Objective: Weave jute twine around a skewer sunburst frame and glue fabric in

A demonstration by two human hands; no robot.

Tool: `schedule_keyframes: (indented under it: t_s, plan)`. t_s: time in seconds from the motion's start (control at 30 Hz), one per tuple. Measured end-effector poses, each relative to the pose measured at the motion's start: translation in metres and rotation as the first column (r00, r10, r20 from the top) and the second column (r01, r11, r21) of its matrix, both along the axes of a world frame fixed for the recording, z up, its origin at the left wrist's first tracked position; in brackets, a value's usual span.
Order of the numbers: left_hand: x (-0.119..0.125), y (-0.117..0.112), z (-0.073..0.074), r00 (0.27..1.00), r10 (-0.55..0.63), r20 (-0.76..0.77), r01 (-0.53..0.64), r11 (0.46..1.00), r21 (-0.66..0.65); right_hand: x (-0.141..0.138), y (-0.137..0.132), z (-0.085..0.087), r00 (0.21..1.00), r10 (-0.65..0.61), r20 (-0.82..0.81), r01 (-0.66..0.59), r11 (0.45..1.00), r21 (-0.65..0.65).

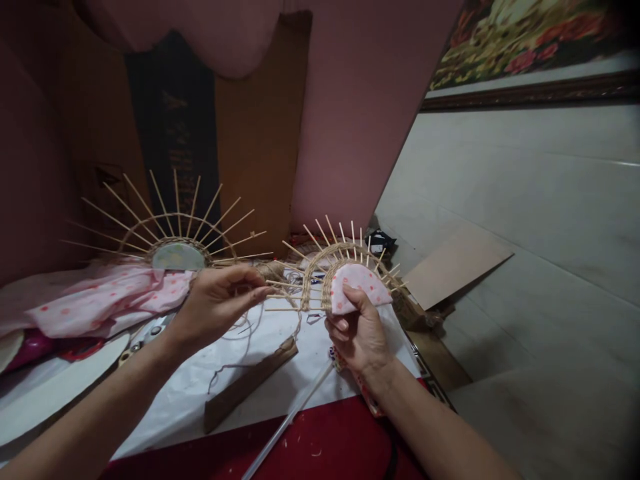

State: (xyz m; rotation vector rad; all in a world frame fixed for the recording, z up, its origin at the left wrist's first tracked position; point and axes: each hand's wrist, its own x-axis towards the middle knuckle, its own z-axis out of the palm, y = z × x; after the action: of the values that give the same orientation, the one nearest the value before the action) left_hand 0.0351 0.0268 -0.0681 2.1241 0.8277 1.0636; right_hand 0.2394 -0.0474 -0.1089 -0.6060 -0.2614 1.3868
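Note:
A half-round woven piece point(320, 261) with thin sticks fanning out is in my right hand point(361, 337). My right thumb presses on its pink spotted fabric centre point(360, 280), and the fingers are behind and below it. Rows of twine are woven round the sticks in a band. My left hand point(223, 297) is closed in a pinch beside the stick ends on the left of the piece. Whatever lies between its fingertips is too small to make out. Loose twine point(247, 327) hangs below and behind that hand.
A larger stick fan point(177, 257) stands at the back left above pink spotted cloth point(107, 293). On the white sheet point(270, 393) lie a brown cardboard strip point(250, 383) and a pale rod point(290, 420). A flat board point(457, 263) leans at the right wall.

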Motion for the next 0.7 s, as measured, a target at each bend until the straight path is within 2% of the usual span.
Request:
schedule_keyframes:
  t_s: [0.1,0.23,0.37,0.53,0.7]
  plan:
    - [0.01,-0.003,-0.004,0.998,-0.015,0.059,0.031,0.957,-0.289,-0.003,-0.003,0.001,0.999,0.018,0.033,-0.018,1.0,-0.005]
    - [0.019,-0.007,-0.006,0.994,-0.012,0.113,0.067,0.866,-0.495,-0.007,-0.007,0.001,0.997,0.055,0.059,-0.055,0.998,-0.006]
    - [0.021,-0.009,-0.009,0.985,-0.029,0.173,0.123,0.816,-0.565,-0.007,-0.008,0.0,0.994,0.091,0.062,-0.093,0.995,0.022]
    - [0.021,-0.008,-0.013,0.97,0.047,0.24,0.108,0.8,-0.591,-0.005,-0.007,0.002,0.996,0.059,0.061,-0.061,0.998,0.024]
    - [0.016,-0.002,-0.016,0.977,0.009,0.211,0.122,0.793,-0.596,-0.005,-0.008,0.003,0.996,0.028,0.083,-0.031,0.999,0.029]
